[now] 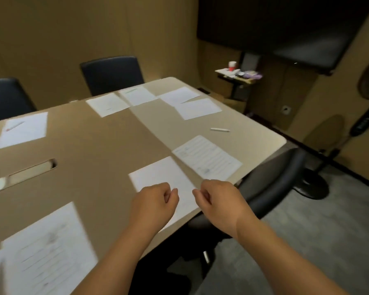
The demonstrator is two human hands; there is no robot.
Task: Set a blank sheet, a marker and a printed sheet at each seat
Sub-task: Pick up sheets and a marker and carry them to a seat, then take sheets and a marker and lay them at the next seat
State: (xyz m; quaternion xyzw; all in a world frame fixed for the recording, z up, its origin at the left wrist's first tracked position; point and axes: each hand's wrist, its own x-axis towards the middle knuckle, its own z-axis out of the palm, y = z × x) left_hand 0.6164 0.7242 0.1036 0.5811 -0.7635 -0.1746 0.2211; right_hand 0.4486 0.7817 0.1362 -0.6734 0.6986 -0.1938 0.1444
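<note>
My left hand [156,201] and my right hand [218,201] hover with curled fingers over the near right part of the table, holding nothing. Under them lies a blank sheet [160,173]. Just right of it lies a printed sheet [207,159]. A white marker [219,130] rests alone farther back near the right edge. Two sheets [197,108] lie at the far right end, two more sheets [124,100] at the far seat, one with a green marker [131,90]. A sheet with a red marker [14,126] lies at far left. Another printed sheet [49,252] lies near left.
The tan table [98,141] has a cable slot [30,170] at left. Dark chairs stand at the far side [112,74], far left [6,96] and near right [271,182]. A big dark screen [285,28] and a small cluttered stand [239,74] are at the back right.
</note>
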